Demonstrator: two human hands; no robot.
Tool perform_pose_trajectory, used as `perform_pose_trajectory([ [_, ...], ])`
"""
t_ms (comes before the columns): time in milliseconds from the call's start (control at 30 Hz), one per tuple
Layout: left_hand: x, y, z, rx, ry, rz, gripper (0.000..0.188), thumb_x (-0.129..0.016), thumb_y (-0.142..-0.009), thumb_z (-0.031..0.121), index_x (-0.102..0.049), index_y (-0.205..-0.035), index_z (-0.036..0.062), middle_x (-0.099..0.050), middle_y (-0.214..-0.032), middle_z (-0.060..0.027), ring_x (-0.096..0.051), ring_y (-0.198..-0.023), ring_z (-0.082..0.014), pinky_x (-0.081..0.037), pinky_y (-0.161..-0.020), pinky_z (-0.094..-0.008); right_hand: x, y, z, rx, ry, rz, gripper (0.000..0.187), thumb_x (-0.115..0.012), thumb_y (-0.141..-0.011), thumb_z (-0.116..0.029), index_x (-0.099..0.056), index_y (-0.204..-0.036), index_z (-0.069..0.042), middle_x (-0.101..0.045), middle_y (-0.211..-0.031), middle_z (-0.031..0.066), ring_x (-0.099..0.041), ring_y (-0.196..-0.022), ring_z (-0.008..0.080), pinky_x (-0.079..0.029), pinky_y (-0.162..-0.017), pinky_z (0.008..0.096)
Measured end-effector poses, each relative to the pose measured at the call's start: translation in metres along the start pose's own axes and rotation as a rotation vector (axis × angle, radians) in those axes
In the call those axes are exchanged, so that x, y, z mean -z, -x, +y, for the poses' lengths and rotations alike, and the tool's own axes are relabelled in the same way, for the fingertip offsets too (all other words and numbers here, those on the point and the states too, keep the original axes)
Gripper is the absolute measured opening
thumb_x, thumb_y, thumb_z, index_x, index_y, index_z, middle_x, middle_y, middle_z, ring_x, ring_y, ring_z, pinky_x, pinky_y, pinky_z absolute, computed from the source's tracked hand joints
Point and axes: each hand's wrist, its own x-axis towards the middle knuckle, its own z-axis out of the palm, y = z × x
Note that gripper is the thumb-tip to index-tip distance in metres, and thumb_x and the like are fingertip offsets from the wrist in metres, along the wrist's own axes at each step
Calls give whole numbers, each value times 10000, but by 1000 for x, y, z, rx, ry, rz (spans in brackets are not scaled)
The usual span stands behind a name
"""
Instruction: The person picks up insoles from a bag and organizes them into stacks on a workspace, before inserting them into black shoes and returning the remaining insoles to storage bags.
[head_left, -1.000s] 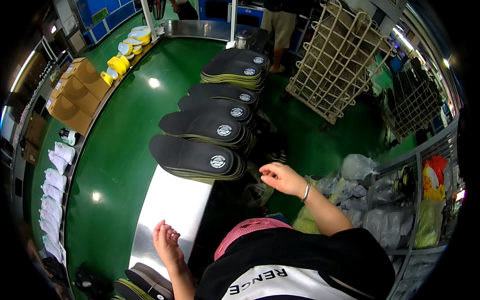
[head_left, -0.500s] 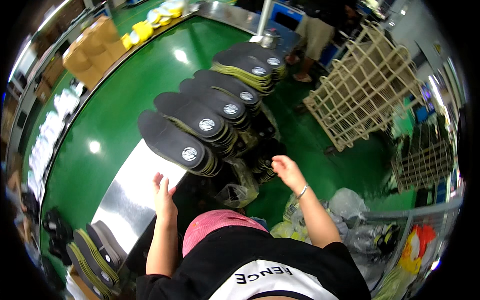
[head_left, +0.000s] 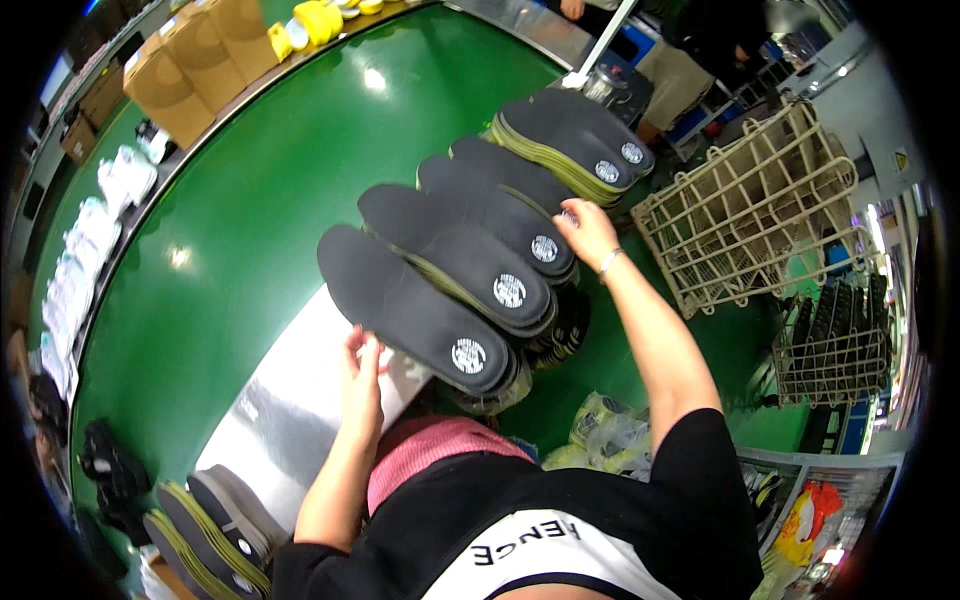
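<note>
Several stacks of dark grey insoles with yellow-green edges lie slanting in a row on the table, each with a round white print at its heel. My left hand [head_left: 364, 372] is beside the nearest stack [head_left: 400, 305], its bent fingers apart at the long near edge; whether they touch cannot be made out. Over the heel end of a farther stack [head_left: 515, 215] reaches my right hand [head_left: 588, 230], fingers loosely parted, a bracelet on the wrist. Neither hand holds anything visible. Between the hands lies another insole stack [head_left: 450, 250].
The table has a green top [head_left: 260, 180] and a bare metal strip [head_left: 310, 370]. More insoles [head_left: 215, 530] lie at the lower left. Cardboard boxes [head_left: 200, 70] stand at the far left. A wire basket [head_left: 750, 210] and plastic bags [head_left: 610, 435] are at the right; a person [head_left: 700, 50] stands behind.
My right hand has moved forward to the heel ends of the insoles. The left has come forward to the nearest stack's edge. The view has shifted, so the stacks appear larger and farther right.
</note>
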Motion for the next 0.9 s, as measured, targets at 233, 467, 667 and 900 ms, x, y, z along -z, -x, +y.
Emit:
perform_pose_trajectory([
  [233,18,-13,-5,66,-9,-124,375,-478,-828,240,-369,-1118,28,-422,-1034,-68,-469,-852,-117,-395,-686,-239,-36,-47,-12,-126,360,-215,319,-598,-691,-322,-557,-927,-112,-513,-968,87,-489,-919,262,-421,-771,353],
  [467,33,-32,1,100,-32,-238,375,-494,-810,206,-364,-1110,22,-436,-1008,-72,-460,-835,-120,-394,-690,-234,-28,-59,-23,77,655,-297,200,-543,-704,-255,-562,-795,-77,-535,-808,115,-549,-773,267,-464,-646,381],
  [667,49,-42,15,102,-83,-327,213,-495,-814,192,-498,-948,27,-525,-829,-29,-493,-699,-87,-381,-609,-205,-11,-51,-54,168,528,161,156,-489,-743,-192,-522,-651,-71,-518,-665,99,-549,-585,267,-449,-501,362],
  [900,57,-57,91,-58,189,-216,338,-492,-818,229,-432,-1052,-8,-548,-936,-105,-529,-798,-151,-417,-677,-250,10,-17,-203,740,346,196,162,-597,-618,-85,-560,-764,-26,-543,-738,65,-517,-570,184,-431,-502,271],
])
